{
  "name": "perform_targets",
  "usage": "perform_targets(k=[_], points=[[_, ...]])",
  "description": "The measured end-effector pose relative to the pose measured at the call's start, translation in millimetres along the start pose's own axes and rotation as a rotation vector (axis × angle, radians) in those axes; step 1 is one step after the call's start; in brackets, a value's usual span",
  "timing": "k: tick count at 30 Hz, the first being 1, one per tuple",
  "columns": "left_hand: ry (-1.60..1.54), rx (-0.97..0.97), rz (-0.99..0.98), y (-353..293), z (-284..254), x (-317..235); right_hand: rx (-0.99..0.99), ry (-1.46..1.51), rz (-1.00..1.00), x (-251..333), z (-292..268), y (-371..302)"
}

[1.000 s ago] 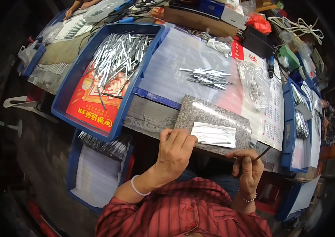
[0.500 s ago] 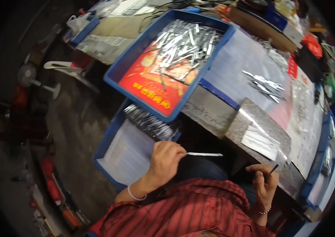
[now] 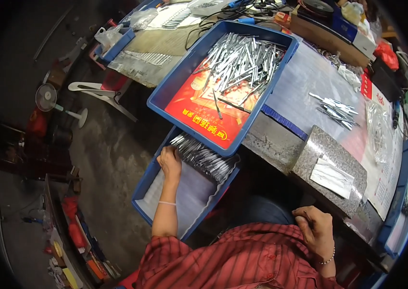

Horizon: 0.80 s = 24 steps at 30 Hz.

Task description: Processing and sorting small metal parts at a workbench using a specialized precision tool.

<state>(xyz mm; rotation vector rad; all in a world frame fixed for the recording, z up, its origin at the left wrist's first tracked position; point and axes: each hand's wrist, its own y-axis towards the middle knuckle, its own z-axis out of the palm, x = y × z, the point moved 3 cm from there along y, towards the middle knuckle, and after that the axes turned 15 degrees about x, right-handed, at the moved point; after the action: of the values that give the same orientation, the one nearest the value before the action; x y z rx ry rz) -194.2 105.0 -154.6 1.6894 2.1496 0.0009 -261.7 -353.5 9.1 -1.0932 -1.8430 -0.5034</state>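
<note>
My left hand [image 3: 169, 164] reaches into the lower blue tray [image 3: 142, 192], at the left end of a row of slim shiny metal strips [image 3: 203, 158]. Its fingers are curled together and turned away, so whatever they hold is hidden. Near my lap, at the table edge, my right hand [image 3: 315, 230] is closed, with a thin dark rod [image 3: 308, 216] barely showing among the fingers. Above the lower tray, a larger blue tray [image 3: 184, 126] holds a heap of loose metal strips [image 3: 242, 62] on a red printed sheet [image 3: 197, 113].
A speckled stone slab [image 3: 326, 149] with a folded white cloth [image 3: 332, 178] lies at the table's near edge. Beyond it is a small pile of metal strips [image 3: 336, 111]. Another blue tray [image 3: 391, 231] stands far right. A white chair [image 3: 100, 89] and a fan [image 3: 47, 98] stand left.
My left hand has moved left and forward into the lower tray; the metal strip it held no longer shows. My right hand has lowered slightly, and its dark rod is mostly hidden.
</note>
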Motion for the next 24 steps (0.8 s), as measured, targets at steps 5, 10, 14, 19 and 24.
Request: perform_targets(k=[5,10,14,19,24], points=[[0.145,0.041,0.057,-7,-17,-24,0.013,0.016,0.063,-13,1,-8],[-0.143,0.205,0.292,-35,-70,-130,0.057,0.022,0.012,-27,1,-5],[-0.426,0.406,0.493,-55,-99,-221,0.129,-0.009,-0.157,-26,6,-1],[-0.672,0.535,0.801,-22,-97,-338,0.159,-0.033,-0.188,-34,3,-17],[-0.718,0.515,0.91,44,-22,-432,0.073,0.02,-0.108,-54,0,-50]])
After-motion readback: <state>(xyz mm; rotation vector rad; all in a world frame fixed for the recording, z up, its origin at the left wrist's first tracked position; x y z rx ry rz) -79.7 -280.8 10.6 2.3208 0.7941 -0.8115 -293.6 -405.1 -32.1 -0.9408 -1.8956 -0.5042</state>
